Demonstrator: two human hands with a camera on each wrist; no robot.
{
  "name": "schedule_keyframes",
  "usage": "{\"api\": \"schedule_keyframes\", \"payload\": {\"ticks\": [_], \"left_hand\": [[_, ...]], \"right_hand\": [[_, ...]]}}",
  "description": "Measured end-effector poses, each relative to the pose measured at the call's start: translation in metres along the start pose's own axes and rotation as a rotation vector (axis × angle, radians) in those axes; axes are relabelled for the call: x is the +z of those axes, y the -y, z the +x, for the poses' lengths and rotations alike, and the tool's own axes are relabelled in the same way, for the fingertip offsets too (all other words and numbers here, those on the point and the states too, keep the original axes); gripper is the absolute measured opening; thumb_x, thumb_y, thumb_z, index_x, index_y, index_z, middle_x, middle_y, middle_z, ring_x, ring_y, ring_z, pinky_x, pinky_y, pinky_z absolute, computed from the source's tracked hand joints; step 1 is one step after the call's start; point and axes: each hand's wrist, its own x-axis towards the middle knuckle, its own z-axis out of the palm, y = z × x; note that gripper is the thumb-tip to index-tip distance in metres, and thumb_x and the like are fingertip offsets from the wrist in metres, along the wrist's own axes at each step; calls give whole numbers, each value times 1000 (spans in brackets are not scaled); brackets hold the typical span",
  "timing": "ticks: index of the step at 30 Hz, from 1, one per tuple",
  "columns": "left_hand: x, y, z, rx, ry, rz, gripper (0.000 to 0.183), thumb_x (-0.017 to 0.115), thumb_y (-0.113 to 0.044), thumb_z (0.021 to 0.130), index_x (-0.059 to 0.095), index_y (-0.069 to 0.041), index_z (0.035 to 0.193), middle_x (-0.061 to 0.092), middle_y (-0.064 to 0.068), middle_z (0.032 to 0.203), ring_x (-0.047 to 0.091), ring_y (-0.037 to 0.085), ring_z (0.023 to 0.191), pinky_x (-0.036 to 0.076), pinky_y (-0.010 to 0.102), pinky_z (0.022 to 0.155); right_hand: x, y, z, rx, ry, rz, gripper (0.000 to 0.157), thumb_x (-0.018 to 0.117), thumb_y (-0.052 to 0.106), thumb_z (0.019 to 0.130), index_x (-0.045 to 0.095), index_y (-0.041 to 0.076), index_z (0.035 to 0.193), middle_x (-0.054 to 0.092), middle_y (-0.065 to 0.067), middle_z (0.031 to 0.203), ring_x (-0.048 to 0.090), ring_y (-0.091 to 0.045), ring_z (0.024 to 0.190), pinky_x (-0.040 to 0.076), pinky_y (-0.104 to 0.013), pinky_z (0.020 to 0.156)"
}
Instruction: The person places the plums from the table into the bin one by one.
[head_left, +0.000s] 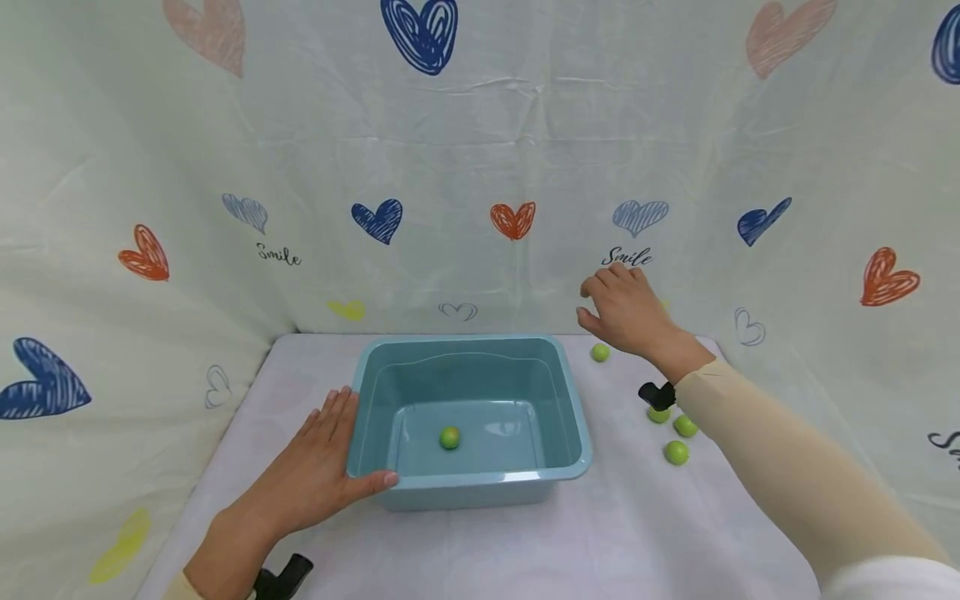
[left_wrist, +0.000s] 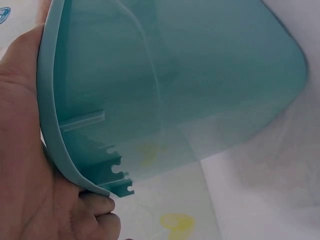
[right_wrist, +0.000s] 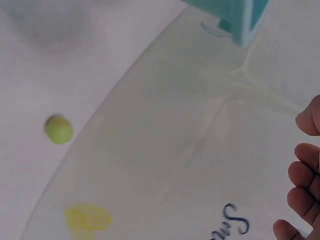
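Observation:
A light blue plastic basin (head_left: 472,493) stands on the table, and one small round green fruit-like ball (head_left: 450,437) lies on its floor. My left hand (head_left: 318,458) rests along the basin's left rim, fingers straight and thumb over the front left corner. The left wrist view shows that palm against the rim (left_wrist: 46,95). Right of the basin my right hand (head_left: 626,312) is raised over the table's back edge, its fingers loosely bent and holding nothing. Nearest below it is a green ball (head_left: 600,352), seen also in the right wrist view as a green ball (right_wrist: 59,129).
Several more green balls (head_left: 677,452) lie on the table's right side, partly under my right forearm. A white cloth (head_left: 480,550) covers the table. Behind and beside it hangs a pale curtain (head_left: 465,142) printed with hearts and "Smile".

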Motion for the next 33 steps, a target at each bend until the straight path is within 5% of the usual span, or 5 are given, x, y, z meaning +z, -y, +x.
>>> {"api": "schedule_keyframes", "payload": {"ticks": [8, 17, 33], "left_hand": [[0, 0, 3, -1, -2, 2, 137, 58, -90, 82, 16, 10, 164, 18, 31, 172, 17, 51, 159, 20, 72, 124], [1, 2, 1, -13, 11, -12, 137, 57, -91, 81, 13, 9, 165, 16, 30, 173, 16, 51, 160, 20, 71, 125], [2, 1, 1, -14, 4, 0, 138, 56, -92, 81, 14, 8, 165, 17, 28, 173, 18, 49, 160, 23, 70, 125]], "right_hand": [[34, -35, -28, 154, 69, 12, 30, 66, 23, 99, 66, 0, 118, 68, -19, 118, 56, -41, 114, 44, -58, 96], [66, -50, -37, 258, 141, 25, 36, 63, 25, 101, 64, -3, 124, 67, -22, 124, 54, -42, 116, 44, -62, 99], [107, -68, -46, 249, 106, -36, 48, 68, 29, 100, 58, -5, 131, 62, -26, 127, 53, -44, 118, 45, -62, 99]]}}
